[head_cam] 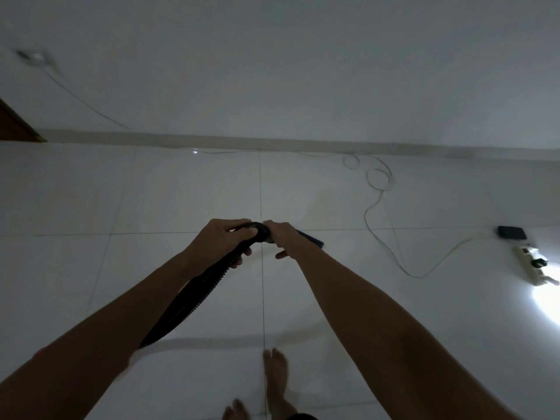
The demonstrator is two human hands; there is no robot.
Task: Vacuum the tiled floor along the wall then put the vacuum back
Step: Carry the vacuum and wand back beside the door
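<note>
Left hand (222,242) grips a ribbed, bendy black vacuum hose (188,301) near its stiff end, right hand (283,239) closed around the nozzle (309,237) above the tiled floor (181,192).

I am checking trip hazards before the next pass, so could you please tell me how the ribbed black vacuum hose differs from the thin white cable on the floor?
The ribbed black vacuum hose is thick and dark; the thin white cable is slender and pale. The hose is held up by the left hand and right hand; the cable lies loose on the tiles, looping near the wall. Both are flexible.
</note>
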